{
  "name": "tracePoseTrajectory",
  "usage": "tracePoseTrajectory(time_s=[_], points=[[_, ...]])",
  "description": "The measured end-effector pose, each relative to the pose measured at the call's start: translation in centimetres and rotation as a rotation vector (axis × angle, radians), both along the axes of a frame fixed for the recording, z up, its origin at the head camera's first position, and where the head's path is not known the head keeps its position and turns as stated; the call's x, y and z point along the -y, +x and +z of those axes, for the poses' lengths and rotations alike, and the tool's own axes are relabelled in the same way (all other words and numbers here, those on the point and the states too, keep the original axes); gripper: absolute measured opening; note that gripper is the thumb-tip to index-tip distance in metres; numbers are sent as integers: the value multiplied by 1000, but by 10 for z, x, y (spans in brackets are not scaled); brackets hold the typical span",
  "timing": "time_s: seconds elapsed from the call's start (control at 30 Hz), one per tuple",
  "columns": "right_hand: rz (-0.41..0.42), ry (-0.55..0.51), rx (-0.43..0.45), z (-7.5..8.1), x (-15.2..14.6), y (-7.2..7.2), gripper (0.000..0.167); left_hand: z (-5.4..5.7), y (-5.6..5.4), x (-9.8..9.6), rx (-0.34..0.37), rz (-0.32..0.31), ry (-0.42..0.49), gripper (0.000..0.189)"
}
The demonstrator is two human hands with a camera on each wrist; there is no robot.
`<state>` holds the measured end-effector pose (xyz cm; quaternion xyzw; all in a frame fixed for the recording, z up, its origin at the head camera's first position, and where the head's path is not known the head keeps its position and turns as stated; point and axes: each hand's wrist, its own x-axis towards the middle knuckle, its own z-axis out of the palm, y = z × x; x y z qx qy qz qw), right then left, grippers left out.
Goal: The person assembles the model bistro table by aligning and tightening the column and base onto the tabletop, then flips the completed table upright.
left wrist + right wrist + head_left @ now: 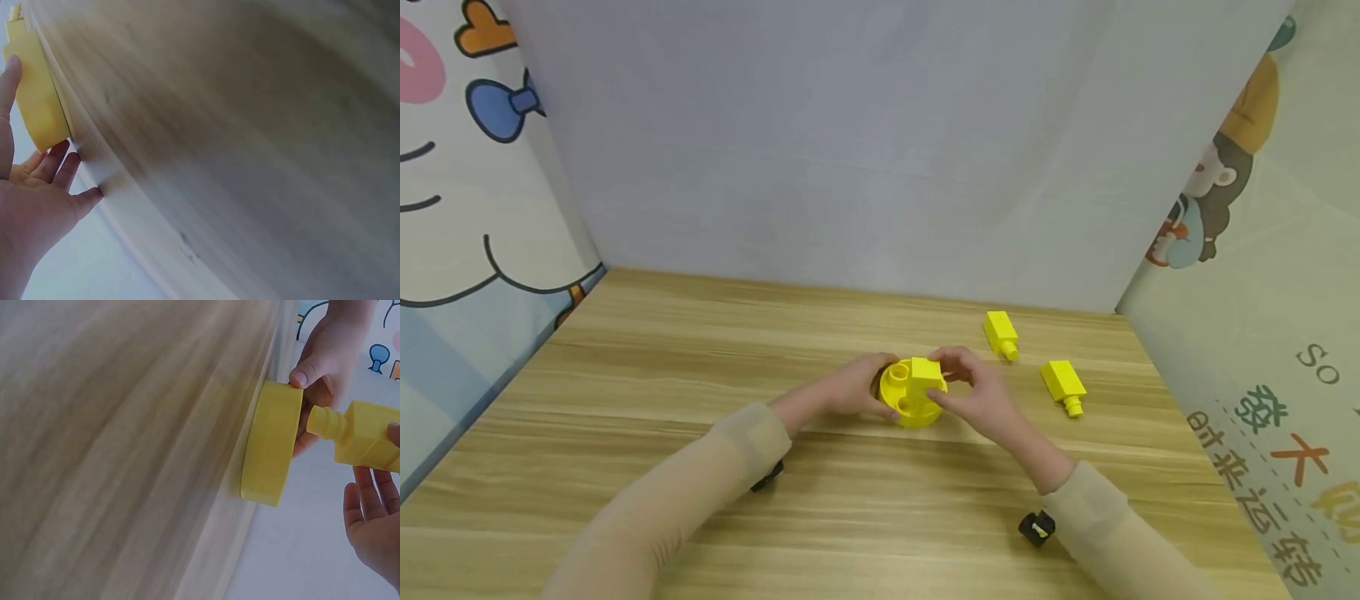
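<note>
The left hand (pixel 853 387) grips a round yellow base (pixel 916 416); above it, the right hand (pixel 983 400) pinches a yellow bottle-shaped block (pixel 923 379), neck down. Rightward, pale cloth (pixel 1247 325) reads "SO".

From afar I'm looking into an apparent makeshift studio setting: a plain pale cloth (pixel 850 150) is hanging behind a wood-grain table (pixel 647 358), while a cartoon-printed left sheet (pixel 512 208) and a right sheet (pixel 1247 308) with Chinese lettering (pixel 1300 456) are enclosing its sides.

Yellow block (pixel 365 439) seemingly just above round base (pixel 272 447)
</note>
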<state>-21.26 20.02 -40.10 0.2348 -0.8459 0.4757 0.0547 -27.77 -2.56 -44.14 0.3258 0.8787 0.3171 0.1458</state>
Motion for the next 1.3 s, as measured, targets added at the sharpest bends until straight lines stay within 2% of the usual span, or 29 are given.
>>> tracePoseTrajectory(time_s=[0.2, 0.43, 0.53, 0.63, 0.8, 1.0, 1.13, 1.3], points=[[68, 15, -6, -4, 3, -3, 41, 0, -2, 1, -4, -13, -9, 91], [102, 5, 67, -1, 3, -5, 41, -1, -8, 6, -14, -51, -7, 91], [129, 21, 85, 6, 6, 0, 39, -3, -12, 9, -19, -69, -17, 92], [140, 38, 104, 5, 6, -1, 40, -4, -15, 11, -20, -92, -23, 91], [132, 48, 114, -9, 0, -9, 42, -5, -19, 12, -37, -129, -15, 87], [122, 65, 63, -14, 2, -9, 42, -6, -20, 12, -47, -122, -31, 87], [71, 83, 35, -14, 6, -5, 44, -6, -20, 13, -53, -122, -17, 87], [5, 81, 70, -15, 13, 0, 48, -4, -19, 13, -53, -127, -13, 86]])
